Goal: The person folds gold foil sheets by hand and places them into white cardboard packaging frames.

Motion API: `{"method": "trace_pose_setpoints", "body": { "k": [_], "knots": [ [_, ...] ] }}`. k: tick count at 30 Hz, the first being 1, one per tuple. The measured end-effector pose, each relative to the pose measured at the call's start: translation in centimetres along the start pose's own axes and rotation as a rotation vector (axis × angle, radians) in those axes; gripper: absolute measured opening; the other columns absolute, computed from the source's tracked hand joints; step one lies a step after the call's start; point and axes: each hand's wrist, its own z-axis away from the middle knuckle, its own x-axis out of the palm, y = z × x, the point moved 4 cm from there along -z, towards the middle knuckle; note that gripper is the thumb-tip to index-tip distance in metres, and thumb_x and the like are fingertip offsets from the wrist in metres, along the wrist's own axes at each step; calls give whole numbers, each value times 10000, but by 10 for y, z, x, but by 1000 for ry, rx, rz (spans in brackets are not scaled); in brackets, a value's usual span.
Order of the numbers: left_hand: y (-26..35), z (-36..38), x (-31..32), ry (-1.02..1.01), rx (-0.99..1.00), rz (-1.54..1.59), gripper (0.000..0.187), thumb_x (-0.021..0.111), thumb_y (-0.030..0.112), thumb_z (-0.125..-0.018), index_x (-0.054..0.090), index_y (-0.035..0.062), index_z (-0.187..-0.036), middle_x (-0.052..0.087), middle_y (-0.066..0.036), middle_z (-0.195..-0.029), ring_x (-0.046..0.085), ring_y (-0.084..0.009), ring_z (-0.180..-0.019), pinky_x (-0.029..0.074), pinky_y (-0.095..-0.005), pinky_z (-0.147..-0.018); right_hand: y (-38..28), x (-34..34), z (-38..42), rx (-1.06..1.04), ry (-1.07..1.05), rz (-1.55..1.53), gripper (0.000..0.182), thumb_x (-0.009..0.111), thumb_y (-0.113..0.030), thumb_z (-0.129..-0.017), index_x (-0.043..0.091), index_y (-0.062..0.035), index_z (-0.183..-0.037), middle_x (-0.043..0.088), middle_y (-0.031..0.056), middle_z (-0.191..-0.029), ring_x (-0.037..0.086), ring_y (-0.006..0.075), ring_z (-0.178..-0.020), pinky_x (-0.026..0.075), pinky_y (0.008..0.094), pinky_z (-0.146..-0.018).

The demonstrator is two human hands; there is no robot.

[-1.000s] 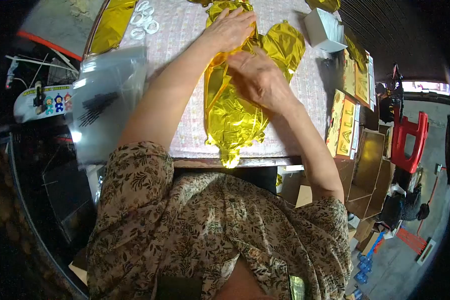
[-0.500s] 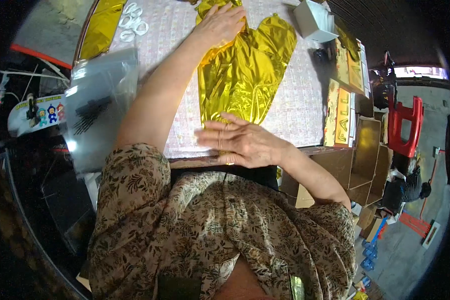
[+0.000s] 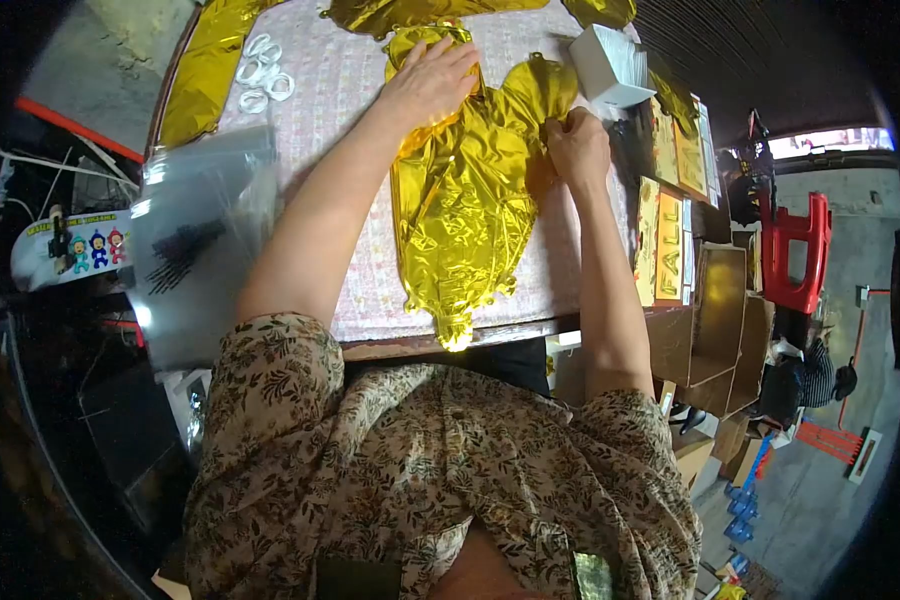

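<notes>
A flat, shiny gold foil balloon (image 3: 465, 215) lies on the cloth-covered table, its narrow tail hanging at the front edge. My left hand (image 3: 435, 82) rests flat on its upper part, fingers stretched out. At the right side of the balloon, my right hand (image 3: 578, 148) is closed with fingertips pinched on the foil's edge, just below a rounded lobe. The exact grip of those fingertips is partly hidden by the hand itself.
More gold foil (image 3: 192, 85) lies along the left and far edges. White ribbon rolls (image 3: 265, 72) and clear plastic bags (image 3: 205, 240) are at left. A white box of cards (image 3: 610, 68) and printed packs (image 3: 670, 245) line the right side, above cardboard boxes (image 3: 715, 310).
My right hand has moved from the balloon's near end up to its right edge and closed there. The balloon lies slightly nearer, its tail now visible. My left hand stays on the foil.
</notes>
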Motion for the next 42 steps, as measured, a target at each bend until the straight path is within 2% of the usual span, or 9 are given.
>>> {"method": "trace_pose_setpoints", "body": {
  "k": [4, 6, 9, 12, 16, 25, 27, 35, 42],
  "knots": [
    [-1, 1, -1, 29, 30, 7, 516, 376, 373, -1053, 404, 132, -1508, 354, -32, -1600, 268, -276, -1497, 162, -489, -1247, -26, -12, -16, -125, -100, -235, 357, 758, -230, -868, 686, 86, -1018, 734, 197, -873, 695, 256, -742, 552, 400, -701],
    [-2, 4, -7, 10, 58, 7, 512, 430, 364, -1029, 441, 123, -1481, 363, -40, -1593, 283, -279, -1489, 167, -500, -1244, -70, -25, 2, -40, -503, -1117, 467, 701, -232, -939, 604, 129, -1220, 707, 215, -1146, 706, 280, -944, 571, 375, -840],
    [-6, 4, 1, -54, 227, -154, 498, 589, 229, -910, 550, 98, -1389, 431, -83, -1543, 352, -295, -1450, 174, -524, -1239, -76, -32, 7, -190, -374, -1671, 551, 640, -210, -982, 475, 155, -1361, 550, 252, -1404, 603, 329, -1225, 503, 385, -1040],
    [-27, -9, 34, 1, 121, -183, 576, 623, 72, -753, 608, 90, -1329, 574, -116, -1406, 451, -296, -1378, 167, -519, -1244, 8, 19, -1, -268, -142, -961, 494, 507, -185, -1037, 416, 2, -1486, 503, 195, -1477, 441, 326, -1404, 327, 447, -1185],
    [-20, -5, 26, 27, 152, -177, 523, 580, 134, -883, 545, 128, -1405, 491, -133, -1488, 418, -307, -1402, 262, -489, -1202, 3, 43, 28, -379, -73, -161, 527, 402, -299, -1066, 385, -26, -1516, 434, 153, -1546, 324, 326, -1478, 166, 491, -1238],
    [-3, 11, -16, -26, 81, 146, 542, 600, 300, -946, 498, 110, -1443, 440, -118, -1537, 409, -280, -1413, 302, -380, -1197, -70, 44, 66, -425, -133, -309, 582, 380, -328, -1073, 278, 1, -1542, 333, 300, -1552, 264, 439, -1478, 160, 519, -1217],
    [7, 0, -26, -164, 69, 64, 476, 456, 209, -1024, 455, 118, -1491, 430, -77, -1556, 386, -259, -1433, 305, -378, -1194, -84, 42, 70, -426, -141, -314, 584, 378, -322, -1075, 265, 11, -1542, 335, 296, -1552, 268, 431, -1478, 154, 507, -1220],
    [-22, -14, 22, 77, 339, -86, 552, 609, 369, -911, 510, 145, -1407, 546, -124, -1418, 491, -328, -1318, 392, -436, -1103, -78, 10, 68, -364, -173, -1006, 540, 412, -317, -1081, 404, 34, -1492, 457, 193, -1520, 430, 282, -1410, 288, 387, -1188],
    [-14, 4, 5, 148, 254, -60, 685, 686, 316, -846, 463, 143, -1469, 494, -88, -1491, 407, -282, -1407, 226, -456, -1215, -17, 35, 39, -322, -62, -177, 549, 368, -324, -1076, 331, -39, -1544, 382, 178, -1573, 344, 338, -1465, 201, 460, -1223]
  ]
}}
